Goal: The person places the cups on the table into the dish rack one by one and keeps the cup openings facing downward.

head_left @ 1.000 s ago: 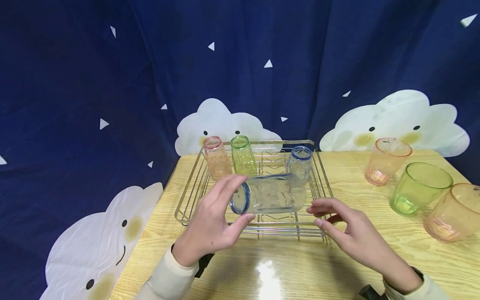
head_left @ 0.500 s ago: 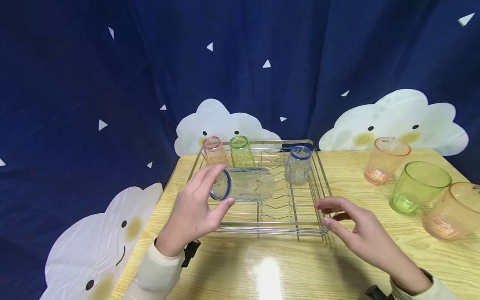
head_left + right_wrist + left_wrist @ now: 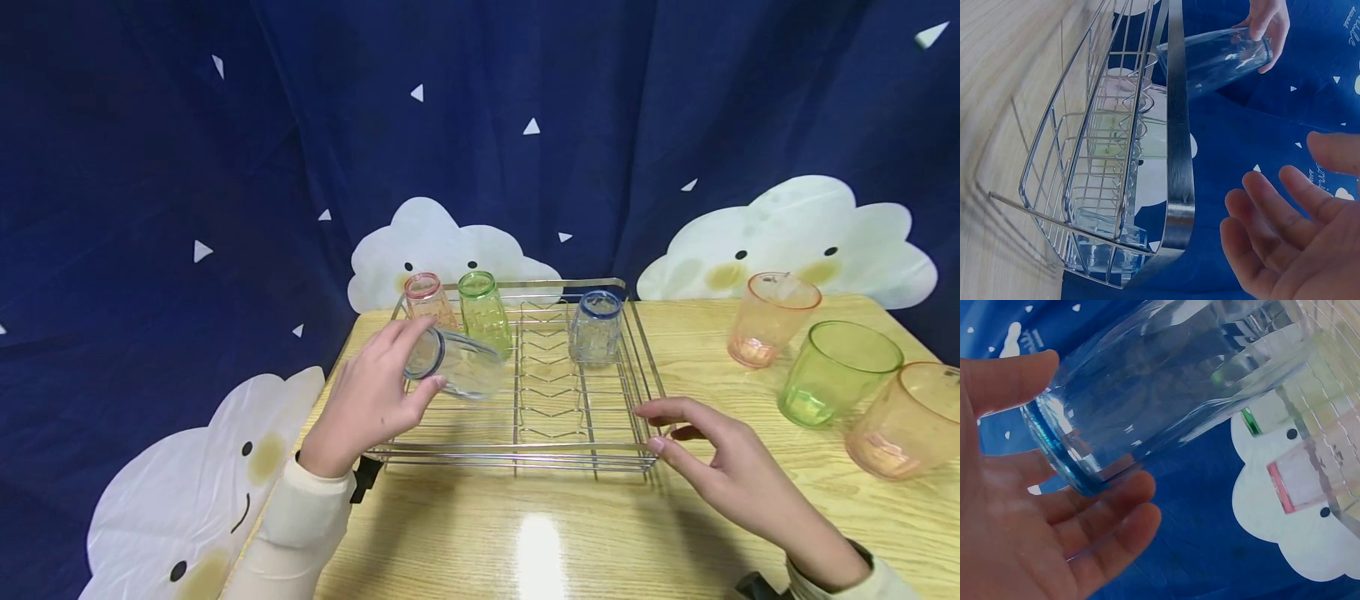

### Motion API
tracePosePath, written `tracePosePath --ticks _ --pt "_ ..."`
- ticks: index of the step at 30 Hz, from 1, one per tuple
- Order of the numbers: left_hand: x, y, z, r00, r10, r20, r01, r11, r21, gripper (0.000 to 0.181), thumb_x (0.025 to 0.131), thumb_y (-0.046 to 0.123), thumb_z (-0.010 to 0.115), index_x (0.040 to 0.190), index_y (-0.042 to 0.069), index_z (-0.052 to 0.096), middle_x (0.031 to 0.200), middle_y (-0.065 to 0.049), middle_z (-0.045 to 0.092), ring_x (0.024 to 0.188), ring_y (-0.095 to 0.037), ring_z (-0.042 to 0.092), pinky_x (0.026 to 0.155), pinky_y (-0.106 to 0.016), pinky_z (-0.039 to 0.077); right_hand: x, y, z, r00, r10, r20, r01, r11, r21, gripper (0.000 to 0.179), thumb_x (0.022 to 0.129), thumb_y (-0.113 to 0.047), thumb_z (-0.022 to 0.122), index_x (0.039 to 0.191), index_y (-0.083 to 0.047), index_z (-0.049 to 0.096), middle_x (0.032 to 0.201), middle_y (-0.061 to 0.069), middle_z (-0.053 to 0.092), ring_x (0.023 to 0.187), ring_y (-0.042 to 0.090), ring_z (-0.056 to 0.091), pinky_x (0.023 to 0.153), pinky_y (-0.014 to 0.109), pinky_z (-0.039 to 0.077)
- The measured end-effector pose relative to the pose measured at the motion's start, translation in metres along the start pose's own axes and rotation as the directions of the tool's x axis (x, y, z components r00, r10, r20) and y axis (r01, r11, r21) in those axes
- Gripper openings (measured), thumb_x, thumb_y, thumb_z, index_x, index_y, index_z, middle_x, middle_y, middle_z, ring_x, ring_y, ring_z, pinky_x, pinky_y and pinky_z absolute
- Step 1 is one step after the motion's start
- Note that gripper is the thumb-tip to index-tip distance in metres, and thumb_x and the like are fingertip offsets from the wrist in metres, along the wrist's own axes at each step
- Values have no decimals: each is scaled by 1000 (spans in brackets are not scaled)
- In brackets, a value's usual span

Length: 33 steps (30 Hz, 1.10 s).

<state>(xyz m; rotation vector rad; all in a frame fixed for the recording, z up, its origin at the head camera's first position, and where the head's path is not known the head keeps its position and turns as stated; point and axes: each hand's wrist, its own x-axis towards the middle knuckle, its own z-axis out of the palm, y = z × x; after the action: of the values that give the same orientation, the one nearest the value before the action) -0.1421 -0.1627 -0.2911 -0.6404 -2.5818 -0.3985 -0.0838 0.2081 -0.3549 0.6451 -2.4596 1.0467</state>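
My left hand (image 3: 375, 392) grips a clear glass (image 3: 468, 367) by its blue-ringed base, thumb on one side and fingers on the other. The glass is tilted, its mouth end lower and toward the right, over the left part of a wire dish rack (image 3: 551, 450). In the left wrist view the blue base ring (image 3: 1060, 447) lies between thumb and fingers. My right hand (image 3: 720, 458) hovers at the rack's front right corner, fingers loosely bent with nothing in them; the right wrist view shows it beside the metal rim (image 3: 1177, 125).
Inside the rack, a pink glass (image 3: 431, 304) and a green glass (image 3: 483, 312) stand upside down at the back left, a blue-ringed glass (image 3: 597, 329) at the back right. On the table's right are an orange cup (image 3: 772, 321), a green cup (image 3: 836, 375) and another orange cup (image 3: 907, 425).
My left hand has carried the glass leftward across the rack, and its mouth end has tipped downward. My right hand has shifted slightly right, away from the glass.
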Motion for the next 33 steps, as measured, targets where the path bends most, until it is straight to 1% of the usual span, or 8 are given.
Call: tracePosePath --ticks 2,4,9,14,17,20,26,33 --pt "3 -3 0 1000 -11 28 11 1000 10 66 83 30 73 142 12 52 134 -13 61 116 -33 63 91 -51 54 0 1 0 1000 -4 -1 4 1000 -5 36 85 -5 74 117 -22 69 109 -10 72 93 -8 63 81 9 49" --pt "7 -7 1 999 -20 50 18 1000 21 66 83 30 73 142 11 51 132 -15 61 115 -34 63 91 -52 54 0 1 0 1000 -12 -3 12 1000 -6 38 85 -4 74 117 -24 68 109 -7 73 94 -9 63 81 8 49" --pt "16 -16 2 994 -51 94 46 997 56 68 83 31 72 144 14 49 131 -14 62 113 -35 63 87 -53 54 -1 4 0 999 -34 -5 34 999 -12 38 83 -2 75 117 -20 69 109 0 74 96 -8 62 82 7 48" --pt "24 -22 3 985 -95 142 85 994 73 67 85 34 70 146 17 48 134 -12 60 115 -35 63 84 -55 55 -2 5 0 999 -41 -10 41 999 -17 39 83 -2 75 117 -20 69 110 -3 73 98 -8 62 82 6 47" --pt "27 -25 3 979 -117 168 103 991 89 67 86 36 68 147 18 47 135 -12 60 116 -35 63 83 -57 55 -2 6 -1 999 -43 -14 43 999 -11 39 83 -1 75 116 -19 69 110 -2 73 99 -9 61 83 6 47" --pt "29 -29 4 973 -137 185 120 987 103 68 86 36 68 148 19 46 133 -12 61 115 -36 63 83 -57 55 -2 6 0 999 -43 -14 43 999 -7 39 83 -1 75 116 -19 69 111 -2 73 100 -10 61 83 6 47" --pt "32 -36 7 964 -162 209 141 984 113 69 86 36 69 149 20 45 123 -12 63 104 -37 64 77 -56 55 -2 7 0 999 -40 -11 40 999 -11 40 82 -1 75 115 -22 69 109 -6 73 97 -10 61 83 7 47" --pt "37 -44 11 950 -194 244 166 977 131 69 86 36 69 149 21 45 123 -12 63 107 -36 63 79 -55 54 -2 8 0 999 -52 -13 52 999 -10 41 81 0 76 115 -22 69 110 -3 73 100 -11 61 83 6 47"
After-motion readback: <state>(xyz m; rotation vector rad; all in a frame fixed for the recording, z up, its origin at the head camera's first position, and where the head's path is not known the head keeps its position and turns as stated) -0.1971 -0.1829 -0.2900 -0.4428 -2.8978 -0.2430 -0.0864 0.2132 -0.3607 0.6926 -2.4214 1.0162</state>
